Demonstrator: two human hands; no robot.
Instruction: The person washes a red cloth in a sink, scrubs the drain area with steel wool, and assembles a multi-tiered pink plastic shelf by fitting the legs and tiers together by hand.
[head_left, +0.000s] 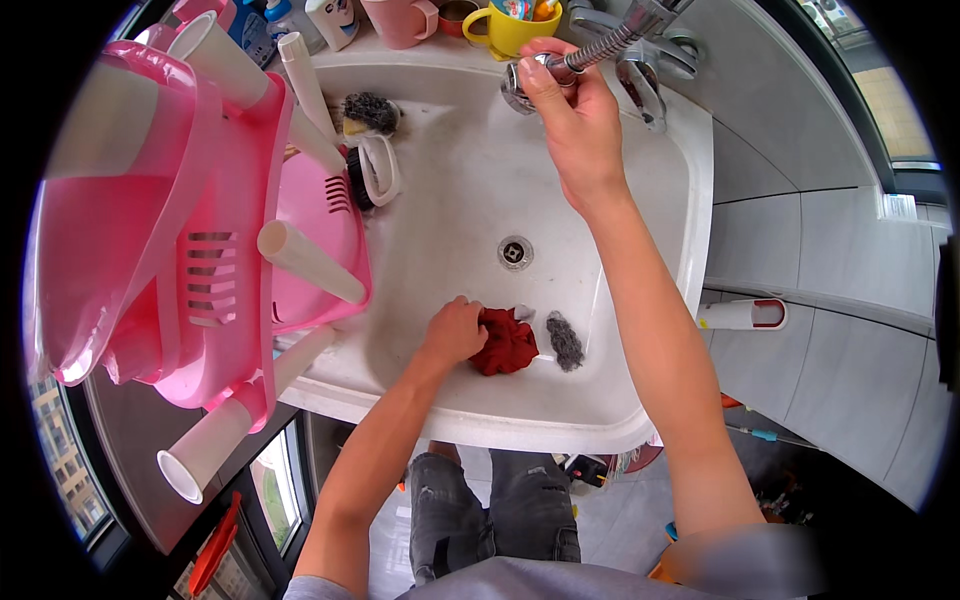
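Just right of left hand (pixel 456 330), red cloth (pixel 507 344), touching it

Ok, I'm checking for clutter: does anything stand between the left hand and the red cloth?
Nothing visible does: the left hand touches the red cloth at its left edge. The grey scrubber lies apart, to the cloth's right.

Grey tiled wall (pixel 860 250) stands right of the right grip (pixel 575 115), a dark-framed window (pixel 875 80) farther off that way. Well left of the left grip (pixel 455 330), another window (pixel 68 455) shows daylight; grey floor (pixel 612 510) lies lower than both grips.
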